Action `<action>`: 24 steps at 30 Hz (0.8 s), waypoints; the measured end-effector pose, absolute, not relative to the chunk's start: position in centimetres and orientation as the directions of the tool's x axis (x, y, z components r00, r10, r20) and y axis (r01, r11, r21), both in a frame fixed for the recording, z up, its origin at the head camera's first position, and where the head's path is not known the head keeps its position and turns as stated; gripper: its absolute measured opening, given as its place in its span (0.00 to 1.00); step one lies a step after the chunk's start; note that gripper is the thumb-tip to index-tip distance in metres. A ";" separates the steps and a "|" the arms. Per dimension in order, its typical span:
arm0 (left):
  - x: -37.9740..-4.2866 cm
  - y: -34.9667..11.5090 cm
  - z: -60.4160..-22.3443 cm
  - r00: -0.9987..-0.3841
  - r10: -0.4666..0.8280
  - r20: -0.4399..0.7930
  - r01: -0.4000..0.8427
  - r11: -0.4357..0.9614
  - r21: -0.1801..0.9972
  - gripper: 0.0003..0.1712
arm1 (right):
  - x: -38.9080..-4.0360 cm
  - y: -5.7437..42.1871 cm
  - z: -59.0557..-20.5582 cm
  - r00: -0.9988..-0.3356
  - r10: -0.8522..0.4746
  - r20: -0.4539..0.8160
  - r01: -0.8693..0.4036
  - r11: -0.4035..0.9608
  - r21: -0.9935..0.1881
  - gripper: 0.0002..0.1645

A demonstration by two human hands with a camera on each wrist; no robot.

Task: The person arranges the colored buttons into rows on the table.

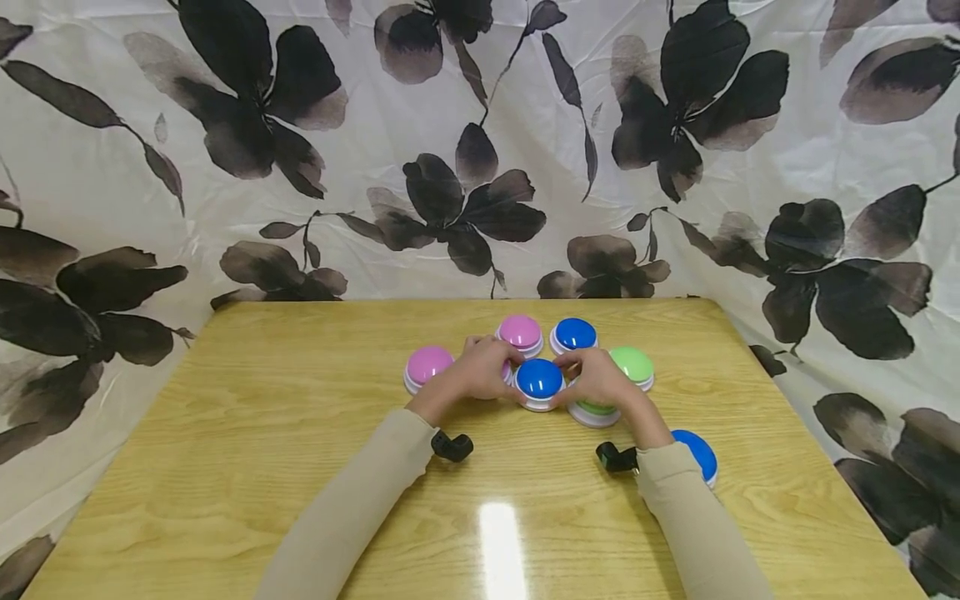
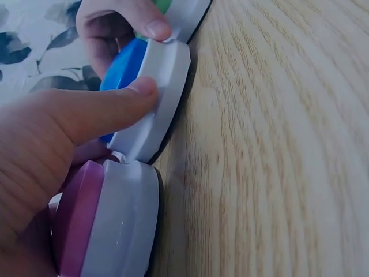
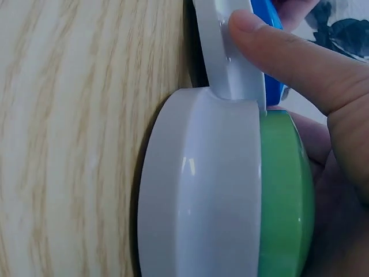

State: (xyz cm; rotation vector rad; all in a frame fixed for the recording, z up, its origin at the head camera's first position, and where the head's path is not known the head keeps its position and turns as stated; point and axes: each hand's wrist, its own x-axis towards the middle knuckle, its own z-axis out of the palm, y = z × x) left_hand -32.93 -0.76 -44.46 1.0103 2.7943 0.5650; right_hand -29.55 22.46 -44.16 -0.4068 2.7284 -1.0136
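Observation:
A blue dome push button [image 1: 539, 378] with a white base sits between the two hands. My left hand [image 1: 483, 369] grips its left side, the thumb [image 2: 124, 109] lying along the white base. From the right side my right hand [image 1: 597, 379] holds the same button, its thumb [image 3: 288, 52] against the base. Under the left hand is a pink button [image 2: 81, 219], mostly covered in the head view. A green button [image 3: 282, 196] lies beneath the right palm, its base right against the blue button's base.
Behind the hands stand another pink button [image 1: 520, 332] and another blue one [image 1: 576, 333]. A third pink button [image 1: 429, 364] is at the left, a second green one [image 1: 632, 364] at the right. Beside the right sleeve is a blue button [image 1: 696, 454]. A floral cloth [image 1: 525, 108] hangs behind the wooden table [image 1: 247, 400].

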 end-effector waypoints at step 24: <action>-31.1 -5.0 -43.4 -0.753 0.620 0.220 0.541 0.395 0.742 0.35 | -28.5 20.0 -41.1 -0.910 -0.405 0.085 -0.327 0.578 -0.748 0.41</action>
